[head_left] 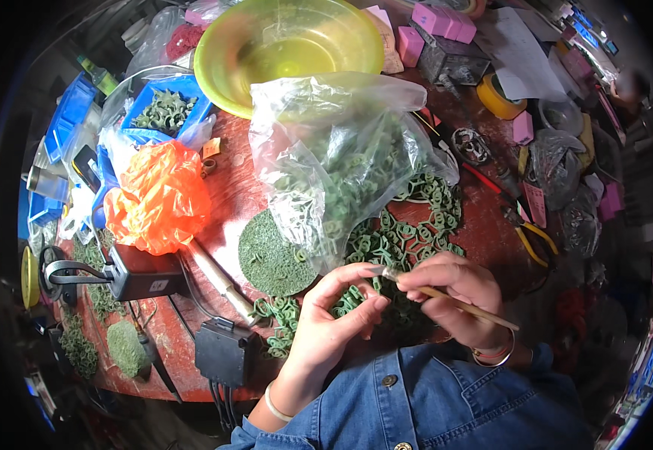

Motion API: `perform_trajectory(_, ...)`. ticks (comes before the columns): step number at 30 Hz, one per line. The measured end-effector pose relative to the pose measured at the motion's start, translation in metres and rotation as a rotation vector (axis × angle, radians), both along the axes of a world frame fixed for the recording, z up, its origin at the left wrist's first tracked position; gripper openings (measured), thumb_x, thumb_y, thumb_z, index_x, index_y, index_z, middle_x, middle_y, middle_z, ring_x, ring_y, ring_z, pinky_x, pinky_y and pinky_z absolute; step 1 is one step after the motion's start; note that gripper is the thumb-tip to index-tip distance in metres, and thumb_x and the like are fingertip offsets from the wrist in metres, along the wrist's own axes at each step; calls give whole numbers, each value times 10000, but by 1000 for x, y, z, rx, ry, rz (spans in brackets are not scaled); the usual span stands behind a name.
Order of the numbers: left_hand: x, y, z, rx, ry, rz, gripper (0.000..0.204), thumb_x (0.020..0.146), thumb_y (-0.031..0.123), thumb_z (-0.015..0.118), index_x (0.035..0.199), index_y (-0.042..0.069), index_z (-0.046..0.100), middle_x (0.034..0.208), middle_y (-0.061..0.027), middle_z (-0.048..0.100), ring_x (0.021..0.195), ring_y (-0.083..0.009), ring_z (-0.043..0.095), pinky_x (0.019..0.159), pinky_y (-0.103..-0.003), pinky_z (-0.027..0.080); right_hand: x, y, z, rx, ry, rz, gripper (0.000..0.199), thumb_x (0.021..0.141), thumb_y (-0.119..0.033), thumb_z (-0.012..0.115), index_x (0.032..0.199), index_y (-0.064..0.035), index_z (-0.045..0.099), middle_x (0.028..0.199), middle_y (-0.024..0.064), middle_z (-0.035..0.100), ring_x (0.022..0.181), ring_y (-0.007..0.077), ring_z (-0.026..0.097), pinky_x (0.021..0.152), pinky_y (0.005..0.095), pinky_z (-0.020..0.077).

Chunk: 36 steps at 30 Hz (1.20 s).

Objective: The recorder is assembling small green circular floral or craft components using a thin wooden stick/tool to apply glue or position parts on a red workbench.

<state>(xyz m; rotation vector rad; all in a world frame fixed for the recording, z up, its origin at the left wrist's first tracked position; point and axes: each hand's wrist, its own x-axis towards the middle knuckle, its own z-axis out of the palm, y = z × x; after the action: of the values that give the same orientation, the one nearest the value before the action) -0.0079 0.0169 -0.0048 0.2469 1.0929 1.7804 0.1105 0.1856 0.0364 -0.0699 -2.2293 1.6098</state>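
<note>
- Pinched between the fingers of the left hand (334, 315) is a small green wax ring piece (350, 298), held just above the near table edge; the right hand (457, 289) is clamped pen-style on a thin wooden-handled tool (461, 304) whose metal tip touches that piece.
- Judging by the spread, many green ring pieces (405, 240) lie loose just beyond the hands, and a clear plastic bag (334, 157) behind them holds plenty more, so most of the work looks left.
- Room is tight: a round green disc (270, 255) and a soldering-type iron (217, 277) crowd the left, yellow-handled pliers (529, 236) the right.
- Farther off, an orange bag (157, 195) and a yellow-green basin (289, 45) fill the back of the red table (229, 187).
</note>
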Motion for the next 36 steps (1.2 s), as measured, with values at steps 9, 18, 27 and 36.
perform_trajectory(9,0,1,3,-27,103,0,334,846,-41,678,1163,52,630,865,7,573,637,-31,537,528,-172,449,3,-9,-4,136,114,-245,128,886,-35,666,1010,-6,657,825,96,696,649,159,646,570,266,487)
perform_trajectory(18,-2,1,4,-81,180,1,315,845,-32,686,1144,51,632,872,1,578,622,-28,533,520,-171,443,3,-13,-4,213,171,-127,188,875,-55,689,1046,7,642,840,91,691,627,184,634,547,287,506)
perform_trajectory(27,0,2,2,-63,63,81,316,855,1,700,1152,45,600,880,-9,569,636,-51,556,515,-180,456,1,-23,-11,413,281,-108,177,933,-120,619,1025,29,646,870,103,660,675,224,646,603,318,556)
perform_trajectory(36,0,1,1,-27,27,107,307,865,-23,675,1153,41,590,893,-20,568,643,-59,559,519,-186,454,4,-25,-11,479,204,-29,324,831,-47,707,1137,12,618,954,90,621,807,235,642,704,345,554)
